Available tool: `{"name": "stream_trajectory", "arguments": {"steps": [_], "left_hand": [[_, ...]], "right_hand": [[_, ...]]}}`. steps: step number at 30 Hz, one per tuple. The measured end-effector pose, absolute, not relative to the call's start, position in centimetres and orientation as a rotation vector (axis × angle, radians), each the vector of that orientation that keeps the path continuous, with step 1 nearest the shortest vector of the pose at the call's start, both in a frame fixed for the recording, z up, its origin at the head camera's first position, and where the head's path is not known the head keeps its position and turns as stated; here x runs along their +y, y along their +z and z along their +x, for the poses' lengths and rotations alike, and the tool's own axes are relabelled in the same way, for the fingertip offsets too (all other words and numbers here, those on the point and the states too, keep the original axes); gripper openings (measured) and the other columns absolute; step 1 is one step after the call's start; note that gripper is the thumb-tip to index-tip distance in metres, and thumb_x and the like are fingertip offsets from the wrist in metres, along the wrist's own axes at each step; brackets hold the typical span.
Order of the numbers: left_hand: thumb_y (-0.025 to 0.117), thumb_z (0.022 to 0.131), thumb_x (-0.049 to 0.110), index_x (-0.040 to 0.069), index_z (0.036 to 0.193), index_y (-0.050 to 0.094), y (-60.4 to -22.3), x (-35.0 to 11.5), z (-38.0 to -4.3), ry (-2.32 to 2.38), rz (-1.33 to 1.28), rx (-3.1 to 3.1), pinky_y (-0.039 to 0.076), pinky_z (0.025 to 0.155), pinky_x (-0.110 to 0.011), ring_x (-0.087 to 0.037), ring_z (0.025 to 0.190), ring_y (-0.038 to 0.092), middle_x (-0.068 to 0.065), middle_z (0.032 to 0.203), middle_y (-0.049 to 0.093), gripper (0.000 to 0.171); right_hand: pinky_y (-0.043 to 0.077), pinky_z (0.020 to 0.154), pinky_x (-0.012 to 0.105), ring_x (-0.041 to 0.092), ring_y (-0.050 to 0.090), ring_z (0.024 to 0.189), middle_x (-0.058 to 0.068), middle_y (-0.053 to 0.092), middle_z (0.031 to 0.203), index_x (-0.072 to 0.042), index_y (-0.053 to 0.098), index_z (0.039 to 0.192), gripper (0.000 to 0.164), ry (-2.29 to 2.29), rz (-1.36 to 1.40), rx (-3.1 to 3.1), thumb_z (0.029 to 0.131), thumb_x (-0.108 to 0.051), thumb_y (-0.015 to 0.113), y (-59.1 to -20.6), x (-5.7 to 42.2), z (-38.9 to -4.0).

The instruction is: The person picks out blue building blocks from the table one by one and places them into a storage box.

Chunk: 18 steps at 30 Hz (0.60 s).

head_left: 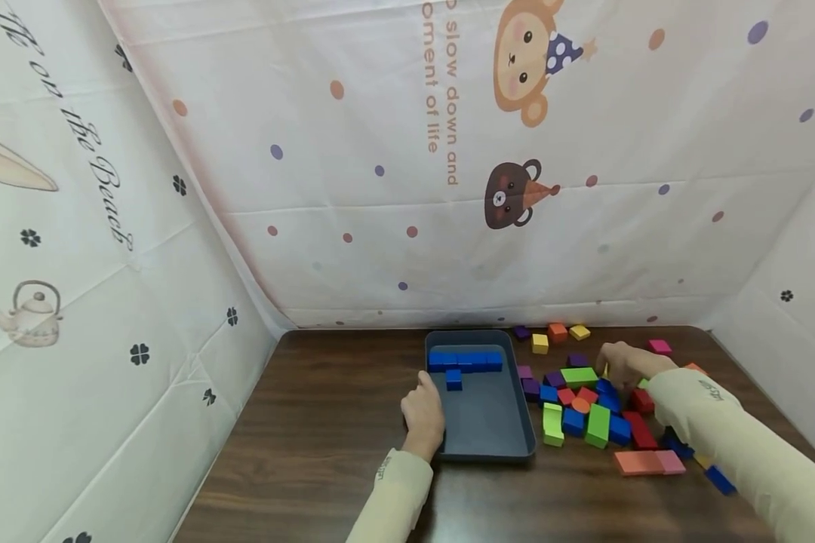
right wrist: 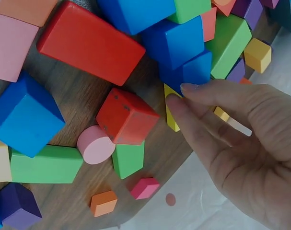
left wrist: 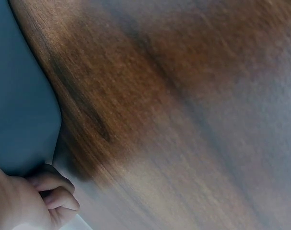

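Observation:
My left hand [head_left: 423, 411] is at the left rim of a dark grey tray [head_left: 484, 430], gripping its edge with bent fingers. The left wrist view shows those curled fingers [left wrist: 59, 194] beside the tray's corner. Inside the tray, blue blocks form a row [head_left: 465, 362], and one blue block [head_left: 453, 379] sits just in front. Over the loose blocks at the right, my right hand [right wrist: 246, 129] has thumb and forefinger slightly apart. Their tips are at a narrow yellow block [right wrist: 171, 115] beside blue blocks [right wrist: 188, 69]; the yellow block is partly covered and no firm hold shows.
Loose coloured blocks crowd the table right of the tray, including a red block [right wrist: 92, 43], a green block [head_left: 598, 426] and an orange block [head_left: 637, 462]. Small yellow [head_left: 539, 344] and pink [head_left: 659, 347] blocks lie near the back edge. A printed cloth [head_left: 394, 196] hangs behind the table.

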<state>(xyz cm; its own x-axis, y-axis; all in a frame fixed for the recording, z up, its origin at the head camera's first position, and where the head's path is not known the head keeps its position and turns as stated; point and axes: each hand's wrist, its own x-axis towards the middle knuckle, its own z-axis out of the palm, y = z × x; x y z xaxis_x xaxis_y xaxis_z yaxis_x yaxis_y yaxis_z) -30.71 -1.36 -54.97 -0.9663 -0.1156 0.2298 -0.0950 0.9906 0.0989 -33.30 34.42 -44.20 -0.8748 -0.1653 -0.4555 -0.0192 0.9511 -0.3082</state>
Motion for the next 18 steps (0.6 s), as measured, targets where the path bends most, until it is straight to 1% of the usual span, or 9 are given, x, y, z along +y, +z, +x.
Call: {"name": "stream_trajectory", "arguments": {"steps": [3, 6, 8, 11, 14, 16, 18], "left_hand": [[0.073, 0.093, 0.017, 0.005, 0.111, 0.046, -54.8, -1.4, -30.7, -0.135, 0.158, -2.896, 0.054, 0.055, -0.035, -0.022, 0.062, 0.069, -0.01, 0.071, 0.069, 0.034], [0.074, 0.092, 0.016, 0.005, 0.11, 0.046, -54.8, -1.4, -30.6, -0.148, 0.162, -2.891, 0.054, 0.056, -0.035, -0.022, 0.062, 0.069, -0.011, 0.069, 0.068, 0.035], [0.074, 0.092, 0.016, 0.005, 0.111, 0.046, -54.8, -1.3, -30.5, -0.146, 0.166, -2.898, 0.054, 0.056, -0.035, -0.022, 0.062, 0.069, -0.011, 0.069, 0.068, 0.035], [0.073, 0.092, 0.016, 0.005, 0.11, 0.046, -54.8, -1.3, -30.4, -0.142, 0.168, -2.903, 0.054, 0.056, -0.035, -0.022, 0.062, 0.069, -0.011, 0.069, 0.068, 0.034], [0.074, 0.092, 0.017, 0.006, 0.109, 0.046, -54.9, -1.3, -30.4, -0.124, 0.165, -2.901, 0.054, 0.056, -0.035, -0.022, 0.062, 0.069, -0.01, 0.069, 0.068, 0.035], [0.074, 0.092, 0.017, 0.006, 0.108, 0.045, -54.8, -1.3, -30.4, -0.123, 0.161, -2.892, 0.054, 0.056, -0.035, -0.022, 0.062, 0.069, -0.01, 0.069, 0.067, 0.035], [0.074, 0.092, 0.017, 0.006, 0.108, 0.045, -54.7, -1.3, -30.4, -0.125, 0.159, -2.892, 0.054, 0.056, -0.035, -0.022, 0.062, 0.069, -0.01, 0.069, 0.068, 0.035]], "right_hand": [[0.059, 0.067, 0.031, 0.022, 0.061, 0.078, 0.023, 0.062, 0.1, 0.012, 0.06, 0.118, 0.04, -0.406, -0.128, 2.59, 0.079, 0.013, 0.068, -43.9, 34.2, -33.2], [0.061, 0.075, 0.036, 0.024, 0.062, 0.081, 0.027, 0.06, 0.105, 0.013, 0.057, 0.119, 0.038, -0.437, -0.106, 2.571, 0.084, 0.007, 0.07, -43.8, 34.0, -33.1], [0.062, 0.077, 0.038, 0.025, 0.063, 0.082, 0.029, 0.06, 0.106, 0.014, 0.057, 0.118, 0.037, -0.448, -0.106, 2.571, 0.086, 0.003, 0.072, -44.0, 34.0, -33.1], [0.062, 0.074, 0.039, 0.024, 0.066, 0.081, 0.028, 0.062, 0.105, 0.014, 0.059, 0.117, 0.039, -0.447, -0.125, 2.588, 0.088, -0.006, 0.076, -44.7, 34.3, -33.3], [0.062, 0.068, 0.037, 0.023, 0.067, 0.078, 0.025, 0.064, 0.102, 0.014, 0.061, 0.116, 0.043, -0.434, -0.162, 2.617, 0.086, -0.01, 0.081, -45.4, 34.8, -33.7], [0.062, 0.064, 0.036, 0.022, 0.068, 0.076, 0.026, 0.065, 0.101, 0.015, 0.061, 0.116, 0.045, -0.42, -0.19, 2.638, 0.085, -0.009, 0.082, -45.7, 35.0, -33.8], [0.062, 0.063, 0.036, 0.023, 0.069, 0.076, 0.028, 0.066, 0.102, 0.016, 0.061, 0.115, 0.042, -0.41, -0.207, 2.664, 0.084, -0.005, 0.081, -45.7, 35.1, -33.8]]}}
